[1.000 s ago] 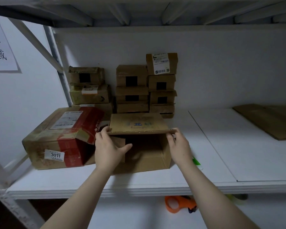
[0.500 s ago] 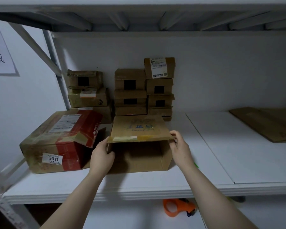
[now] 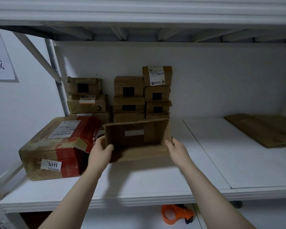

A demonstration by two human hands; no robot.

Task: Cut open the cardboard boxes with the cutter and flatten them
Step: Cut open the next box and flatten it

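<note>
Box (image 3: 135, 138) now tilted up, mouth facing near; left hand (image 3: 100, 151) clamped on left wall, hold of right hand (image 3: 177, 151) unclear; flattening next.

White shelf (image 3: 139, 184), orange tape dispenser (image 3: 177, 213) on the level below, printed paper sign (image 3: 0, 55) at left

A white metal shelf board (image 3: 221, 162) runs across the view beneath the ribbed underside of an upper shelf (image 3: 139, 12). A plain white back wall (image 3: 213, 71) stands behind it. On the left, a diagonal brace (image 3: 38, 55) crosses beside a paper sign (image 3: 0, 55) with printed characters. The light is dim.
</note>
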